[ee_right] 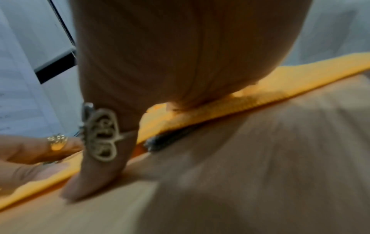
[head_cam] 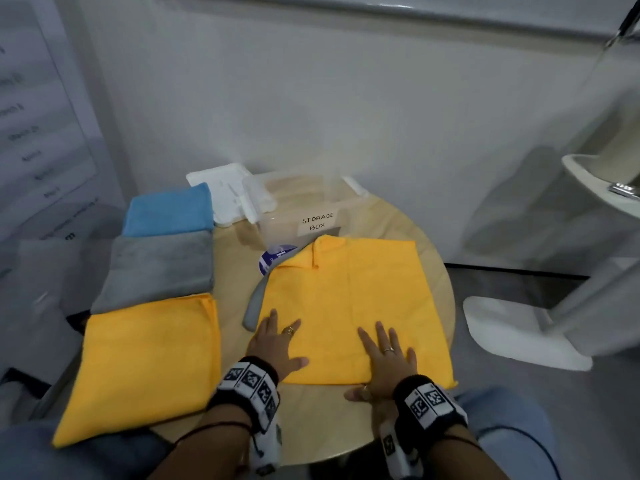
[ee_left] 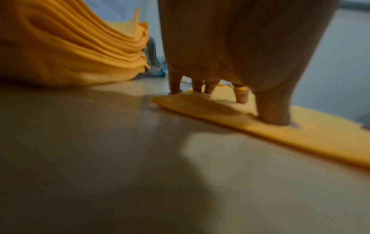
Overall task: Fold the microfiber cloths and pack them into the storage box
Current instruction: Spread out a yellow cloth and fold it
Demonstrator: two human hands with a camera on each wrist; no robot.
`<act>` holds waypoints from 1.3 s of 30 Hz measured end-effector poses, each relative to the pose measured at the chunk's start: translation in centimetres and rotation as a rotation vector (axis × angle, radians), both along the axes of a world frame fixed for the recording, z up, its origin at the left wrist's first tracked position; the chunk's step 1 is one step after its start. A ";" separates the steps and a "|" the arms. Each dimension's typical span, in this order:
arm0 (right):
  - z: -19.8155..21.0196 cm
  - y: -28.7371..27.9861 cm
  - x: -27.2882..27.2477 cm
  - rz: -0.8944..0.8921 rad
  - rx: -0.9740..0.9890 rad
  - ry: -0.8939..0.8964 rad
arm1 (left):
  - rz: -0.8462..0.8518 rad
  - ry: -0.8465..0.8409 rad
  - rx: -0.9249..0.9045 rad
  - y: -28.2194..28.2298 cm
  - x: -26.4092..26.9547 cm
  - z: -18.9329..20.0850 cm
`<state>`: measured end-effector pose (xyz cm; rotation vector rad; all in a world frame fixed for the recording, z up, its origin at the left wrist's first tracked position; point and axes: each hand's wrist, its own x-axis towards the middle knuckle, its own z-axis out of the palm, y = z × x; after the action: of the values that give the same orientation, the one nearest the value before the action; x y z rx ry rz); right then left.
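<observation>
A: Three folded piles sit along the table's left edge: a blue cloth (head_cam: 169, 209) at the far end, a grey cloth (head_cam: 156, 271) in the middle, a yellow stack (head_cam: 145, 362) nearest. What is the step in hand?

B: Flattening. The yellow cloth (head_cam: 349, 306) lies spread at the table's centre, reaching its near edge. The left hand (head_cam: 273, 348) rests palm down on the cloth's near-left corner, fingers straight and spread. The right hand (head_cam: 384, 362) lies flat beside it on the near edge, fingers likewise spread, thumb on the bare table (head_cam: 436, 258). Neither hand pinches anything.

A: How should the step be done well?

B: Probably by sweeping both palms outward from the middle, keeping the pressure even, so creases run off the free edges. The far-left corner is turned over; it looks in need of straightening before any fold. Then match corner to corner, as microfiber tends to cling and drag.

A: What lies underneath?

B: A strip of grey cloth shows at the yellow cloth's left edge; how far it extends is hidden.

A: And the destination?

B: The storage box (head_cam: 304, 216), clear and labelled, stands at the table's far edge, just beyond the cloth, open. Its white lid (head_cam: 228, 192) lies to its left.

A: Surface and room?

B: A round, pale wood table against a plain light wall; grey floor to the right, with a white stand base (head_cam: 519, 330) on it.
</observation>
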<state>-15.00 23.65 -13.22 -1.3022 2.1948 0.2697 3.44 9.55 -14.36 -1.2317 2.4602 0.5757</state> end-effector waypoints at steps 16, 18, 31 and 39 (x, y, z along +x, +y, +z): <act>0.9 0.5 -5.6 -0.401 -0.198 0.048 | -0.179 -0.241 0.148 2.7 -1.3 4.2; 1.3 0.3 -6.3 -0.575 -0.267 0.061 | -0.126 -0.241 0.165 3.1 -2.5 4.1; 1.8 -0.2 -4.4 -0.893 -0.308 -0.227 | 0.059 0.077 -0.289 -5.7 -10.2 4.4; 1.7 0.6 -4.6 -0.893 -0.462 -0.215 | 0.188 -0.052 -0.285 -11.8 -12.1 2.7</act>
<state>-19.59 24.24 -11.49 -0.3960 2.4698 -0.7146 -8.62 -2.20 -11.71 -1.5775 2.4612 0.2378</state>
